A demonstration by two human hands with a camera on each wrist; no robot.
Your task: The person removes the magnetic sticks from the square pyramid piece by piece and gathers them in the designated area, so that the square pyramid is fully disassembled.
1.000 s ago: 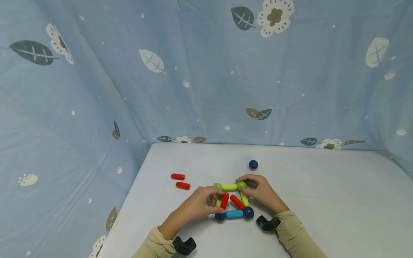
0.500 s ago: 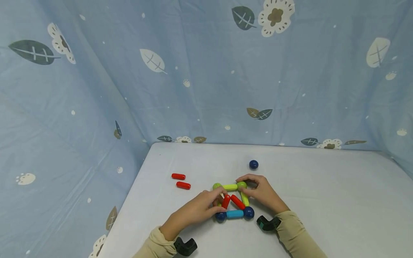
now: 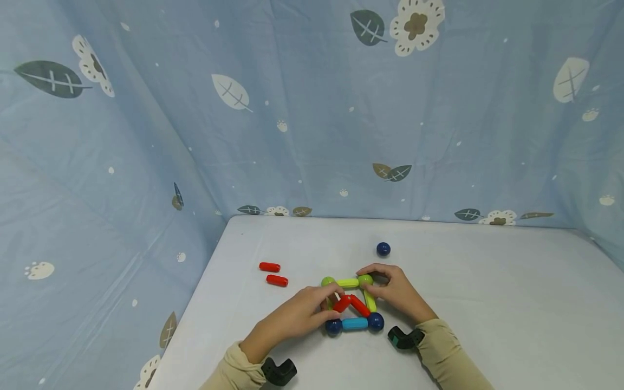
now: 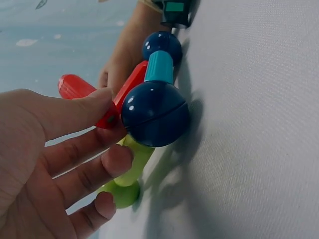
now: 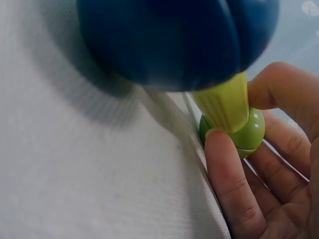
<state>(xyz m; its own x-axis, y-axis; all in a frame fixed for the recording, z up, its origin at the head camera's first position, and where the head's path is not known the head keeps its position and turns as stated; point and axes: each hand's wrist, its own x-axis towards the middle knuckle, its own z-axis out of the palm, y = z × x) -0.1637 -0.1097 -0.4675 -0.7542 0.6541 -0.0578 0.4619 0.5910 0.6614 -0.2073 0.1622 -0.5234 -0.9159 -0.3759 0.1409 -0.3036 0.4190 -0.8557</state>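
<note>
Tbl room R; frame btwn fingers

The left fingers are pinching while the right fingers curl.

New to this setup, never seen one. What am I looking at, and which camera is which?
No robot here: a person works with two bare hands. The wide picture is from a camera worn on the head, looking forward and down. The two close-ups are from wrist cameras, one per arm, each showing that hand's work.

On the white table is a four-cornered frame of balls and rods: green at the far corners, dark blue at the near ones, with a light blue rod between those. Beyond it lies a loose dark blue ball; off to the left, two loose red rods.

The left hand pinches another red rod. The right hand holds the frame's far right green ball.
</note>
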